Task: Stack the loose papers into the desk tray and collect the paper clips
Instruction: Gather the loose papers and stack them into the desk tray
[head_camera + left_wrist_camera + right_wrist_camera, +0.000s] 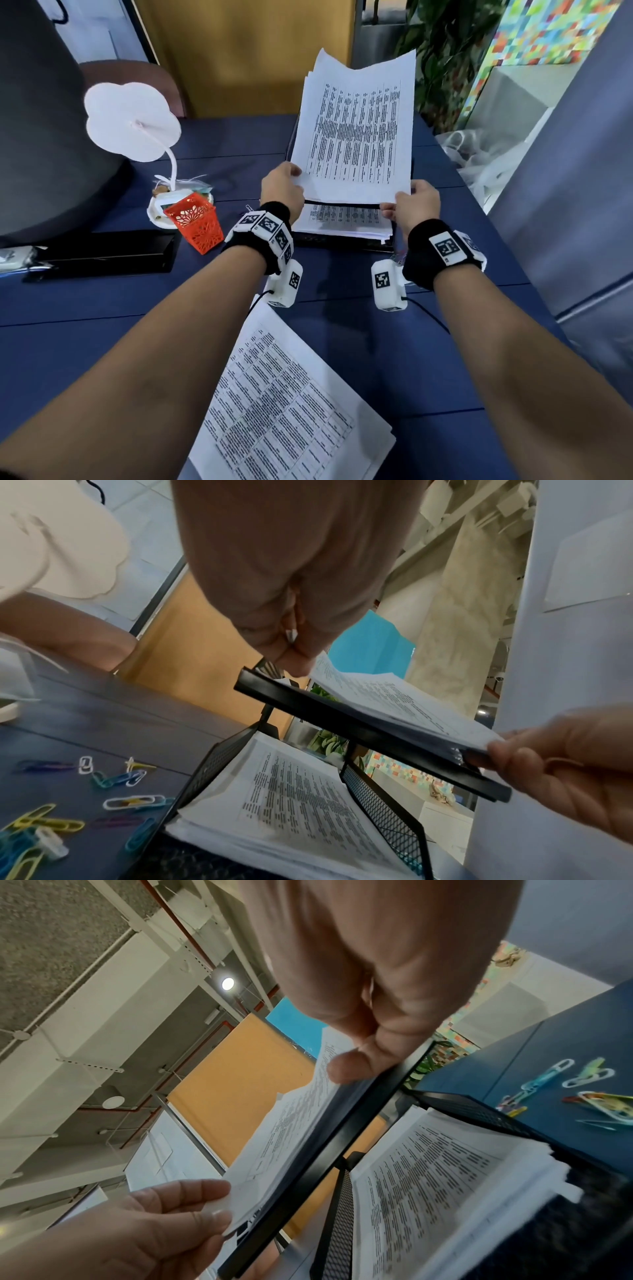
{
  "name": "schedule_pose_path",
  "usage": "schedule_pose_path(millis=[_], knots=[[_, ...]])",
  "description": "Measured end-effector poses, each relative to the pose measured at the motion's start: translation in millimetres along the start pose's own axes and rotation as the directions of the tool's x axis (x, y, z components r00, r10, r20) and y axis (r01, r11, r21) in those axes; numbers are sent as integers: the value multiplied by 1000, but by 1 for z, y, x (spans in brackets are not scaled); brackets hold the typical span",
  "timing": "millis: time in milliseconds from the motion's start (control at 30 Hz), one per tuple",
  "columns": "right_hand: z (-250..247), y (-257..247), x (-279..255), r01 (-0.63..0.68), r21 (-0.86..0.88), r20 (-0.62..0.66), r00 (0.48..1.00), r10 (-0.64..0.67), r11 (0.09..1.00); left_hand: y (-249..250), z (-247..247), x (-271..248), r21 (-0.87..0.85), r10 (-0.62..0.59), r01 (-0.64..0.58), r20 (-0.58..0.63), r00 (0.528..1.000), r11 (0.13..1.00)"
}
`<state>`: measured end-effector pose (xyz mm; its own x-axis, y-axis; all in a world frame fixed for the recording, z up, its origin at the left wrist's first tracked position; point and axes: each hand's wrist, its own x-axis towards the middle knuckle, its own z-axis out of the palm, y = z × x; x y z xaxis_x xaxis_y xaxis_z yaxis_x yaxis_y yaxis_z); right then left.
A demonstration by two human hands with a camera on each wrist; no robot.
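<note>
I hold a sheaf of printed papers (pixel 356 137) by its near corners, tilted up over the top tier of the black mesh desk tray (pixel 342 242). My left hand (pixel 295 175) pinches the left corner and my right hand (pixel 394 202) the right corner. In the wrist views the sheaf (pixel 394 696) (pixel 291 1123) rests on the top tier's front rim (pixel 342 723). More papers (pixel 342 219) fill the lower tier. Another loose stack (pixel 284 404) lies on the blue desk near me. Coloured paper clips (pixel 130 802) (pixel 599 1102) are scattered on both sides of the tray.
An orange mesh basket (pixel 197 222) stands left of the tray, beside a white flower-shaped lamp (pixel 132 120). A black flat box (pixel 102 255) lies at the far left. Clear plastic bags (pixel 479 161) sit off the desk's right edge.
</note>
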<state>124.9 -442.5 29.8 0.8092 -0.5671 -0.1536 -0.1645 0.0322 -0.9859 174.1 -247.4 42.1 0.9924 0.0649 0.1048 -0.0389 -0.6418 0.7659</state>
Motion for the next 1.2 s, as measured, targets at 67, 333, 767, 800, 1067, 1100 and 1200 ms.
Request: schedule_pose_path(millis=[67,333,767,800,1067,1100,1200], knots=[[4,-2,10,13,-4,-25,1000,-13,1000,2,3,10,29,15,-15,-9,1000,999],[14,0,30,83,-49,-114,990,-88,995,0,11,34,171,51,-54,24,998,984],[12,2,35,143,-284,-163,967,-195,948,-24,12,13,499,241,-249,81,967,830],[10,2,33,152,-340,-159,963,-216,928,-26,11,9,518,252,-258,82,964,816],[9,12,-4,241,-426,-88,948,-305,872,-48,0,-31,501,255,-284,127,958,817],[9,15,-10,251,-433,-62,950,-306,866,-52,-2,-36,498,238,-271,131,962,823],[9,30,-36,260,-443,30,961,-276,858,-69,-14,-58,515,161,-216,150,976,830]])
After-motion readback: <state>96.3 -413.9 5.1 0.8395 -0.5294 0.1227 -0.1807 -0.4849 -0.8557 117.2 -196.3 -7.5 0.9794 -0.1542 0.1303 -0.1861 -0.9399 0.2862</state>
